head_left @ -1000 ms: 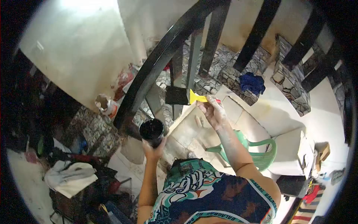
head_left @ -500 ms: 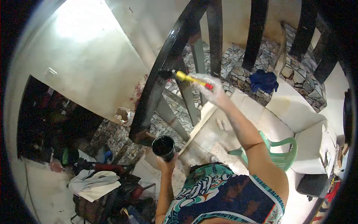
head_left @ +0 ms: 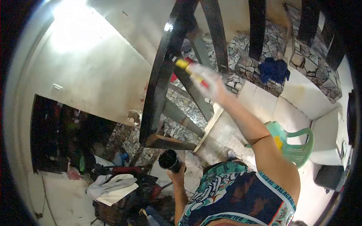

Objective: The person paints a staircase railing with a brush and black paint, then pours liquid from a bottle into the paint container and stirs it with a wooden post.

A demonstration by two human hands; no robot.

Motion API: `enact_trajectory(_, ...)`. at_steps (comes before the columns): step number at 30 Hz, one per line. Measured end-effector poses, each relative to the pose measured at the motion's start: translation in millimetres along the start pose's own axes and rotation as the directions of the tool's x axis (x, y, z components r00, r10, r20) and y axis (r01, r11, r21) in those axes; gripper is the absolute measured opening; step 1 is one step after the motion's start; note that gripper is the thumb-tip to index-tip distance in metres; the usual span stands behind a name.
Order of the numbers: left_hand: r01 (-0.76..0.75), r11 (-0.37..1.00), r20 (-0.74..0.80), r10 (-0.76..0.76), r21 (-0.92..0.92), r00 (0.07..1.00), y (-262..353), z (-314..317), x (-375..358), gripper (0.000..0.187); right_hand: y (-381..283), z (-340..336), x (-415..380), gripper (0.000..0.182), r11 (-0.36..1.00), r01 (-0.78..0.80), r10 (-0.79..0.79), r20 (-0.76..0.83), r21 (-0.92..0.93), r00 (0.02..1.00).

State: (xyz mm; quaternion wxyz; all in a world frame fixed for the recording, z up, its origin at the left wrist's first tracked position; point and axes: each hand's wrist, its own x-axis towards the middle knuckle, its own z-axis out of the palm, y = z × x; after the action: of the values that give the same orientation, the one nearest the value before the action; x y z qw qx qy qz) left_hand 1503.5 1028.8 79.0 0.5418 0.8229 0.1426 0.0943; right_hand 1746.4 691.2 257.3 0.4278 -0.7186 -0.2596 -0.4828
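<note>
My right hand, whitish as if gloved and blurred by motion, is closed around a paintbrush with a yellow and red handle. The brush's dark head meets the face of a glossy black stair railing; its bristles are hard to make out against the black. Lower down, my left hand is wrapped round a black cup with dark paint inside. The cup is just below the railing's lower end. Grey-and-black balusters slant behind the railing.
A green plastic chair stands at the right. Dark blue cloth lies on the stone-patterned steps. Pale cloths cover a dark pile at lower left. A white container sits behind the railing.
The brush and my right hand have moved up slightly along the railing. The view has shifted, so the cup appears lower and further right. Both hands keep their hold.
</note>
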Motion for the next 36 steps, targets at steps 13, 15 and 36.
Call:
enact_trajectory(13,-0.111,0.992,-0.059,0.107,-0.059,0.992,53.0,19.1,3.0,0.038,-56.2,24.6,-85.6,0.042,0.862,-0.262,0.011,0.501,0.434,0.865)
enact_trajectory(15,-0.09,0.994,-0.054,0.087,-0.056,0.995,64.3,19.8,1.3,0.037,-22.2,13.0,-58.9,0.041,0.927,-0.136,-0.019,0.406,0.349,0.914)
enact_trajectory(36,-0.067,0.997,0.012,0.067,0.029,0.998,47.5,16.3,13.5,0.047,29.9,-4.1,-1.7,0.037,0.99,-0.068,0.067,0.019,0.122,0.998)
